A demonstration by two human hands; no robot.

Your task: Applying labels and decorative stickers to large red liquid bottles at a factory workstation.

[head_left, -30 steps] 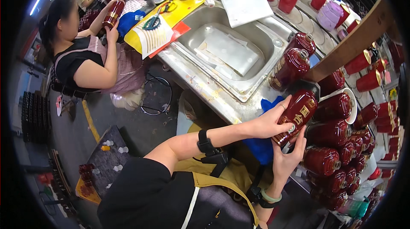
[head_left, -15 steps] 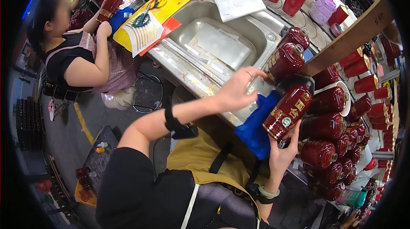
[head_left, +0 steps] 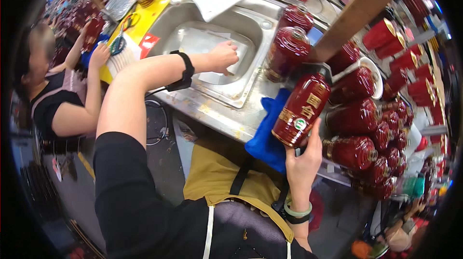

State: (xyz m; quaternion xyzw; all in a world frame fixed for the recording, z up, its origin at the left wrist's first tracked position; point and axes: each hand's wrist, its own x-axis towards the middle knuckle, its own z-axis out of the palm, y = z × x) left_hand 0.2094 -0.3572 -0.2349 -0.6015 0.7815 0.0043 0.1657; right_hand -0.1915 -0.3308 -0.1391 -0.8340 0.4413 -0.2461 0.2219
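Probably heavy, slick glass: my right hand [head_left: 304, 162] cradles the bottle [head_left: 304, 107] sensibly, by its base; leftward, my left hand's [head_left: 223, 58] hold is unclear.

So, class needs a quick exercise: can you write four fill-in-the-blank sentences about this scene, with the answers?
1. The left hand is over a rimmed metal ____.
2. The right hand holds a dark red ____.
3. The cloth near that hand is ____.
4. The bangle on the right wrist is pale ____.

Missing words: sink; bottle; blue; green.
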